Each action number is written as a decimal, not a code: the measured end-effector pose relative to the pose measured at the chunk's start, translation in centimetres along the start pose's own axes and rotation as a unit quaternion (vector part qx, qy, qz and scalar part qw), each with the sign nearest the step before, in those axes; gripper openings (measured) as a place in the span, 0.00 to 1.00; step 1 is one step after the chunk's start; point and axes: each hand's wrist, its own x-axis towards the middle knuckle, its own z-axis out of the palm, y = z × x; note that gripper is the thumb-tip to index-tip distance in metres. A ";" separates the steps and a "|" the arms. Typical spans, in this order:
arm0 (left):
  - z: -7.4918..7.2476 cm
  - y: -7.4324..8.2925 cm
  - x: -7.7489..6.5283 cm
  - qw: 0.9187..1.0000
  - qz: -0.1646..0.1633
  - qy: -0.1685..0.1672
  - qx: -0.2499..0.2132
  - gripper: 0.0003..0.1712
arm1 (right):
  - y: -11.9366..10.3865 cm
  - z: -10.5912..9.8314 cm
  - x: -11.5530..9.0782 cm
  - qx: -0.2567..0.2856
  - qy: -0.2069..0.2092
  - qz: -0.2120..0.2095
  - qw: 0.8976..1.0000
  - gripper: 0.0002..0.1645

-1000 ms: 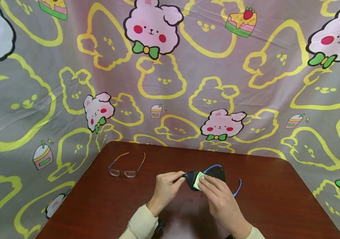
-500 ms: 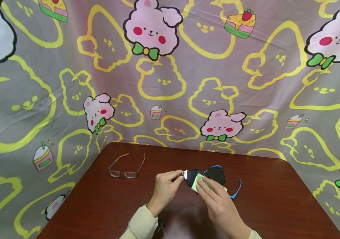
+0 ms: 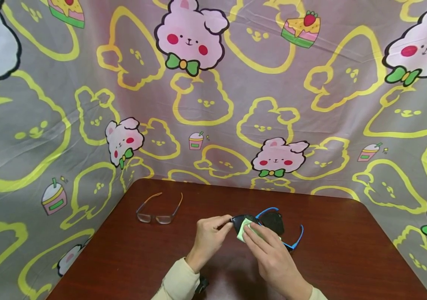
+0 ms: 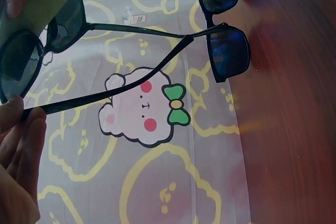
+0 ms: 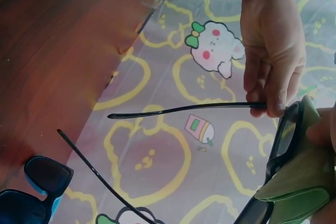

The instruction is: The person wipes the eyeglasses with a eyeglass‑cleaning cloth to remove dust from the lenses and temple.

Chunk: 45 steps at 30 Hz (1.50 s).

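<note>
My left hand pinches a pair of black-framed sunglasses where the temple meets the front, thumb against fingers. The sunglasses are held up above the table, both temples unfolded and pointing away, as the left wrist view shows. A folded pale green cloth lies over one lens. My right hand holds this cloth against the lens, with its fingers extended over the outer face in the head view. The lens under the cloth is partly hidden.
Behind the hands, sunglasses with blue temples rest on the dark red-brown table. Clear-lensed eyeglasses with temples unfolded sit at the far left. A cartoon-print cloth stands as walls behind the table.
The right hand and the green cloth have shifted slightly left and down across the lens. The held sunglasses tilted toward the camera and back again, while the left hand kept its pinch.
</note>
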 end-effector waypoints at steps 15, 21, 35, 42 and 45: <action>-0.2 -0.5 -0.2 0.996 0.084 -0.009 0.006 0.05 | -0.3 0.1 0.0 0.011 -0.029 0.017 0.999 0.25; -0.2 -0.3 -0.2 0.995 0.096 -0.012 0.010 0.05 | -0.3 0.1 0.0 -0.003 -0.044 0.035 0.998 0.26; 0.1 -0.6 -0.4 0.992 0.119 -0.022 0.023 0.04 | 0.1 0.2 0.0 -0.048 -0.063 0.070 0.994 0.29; -0.1 -0.9 -0.5 0.990 0.135 -0.030 0.033 0.04 | 0.2 0.3 -0.1 -0.053 -0.073 0.086 0.992 0.28; -0.1 -1.0 -0.4 0.988 0.146 -0.027 0.036 0.05 | 0.3 0.2 -0.1 -0.052 -0.078 0.090 0.991 0.27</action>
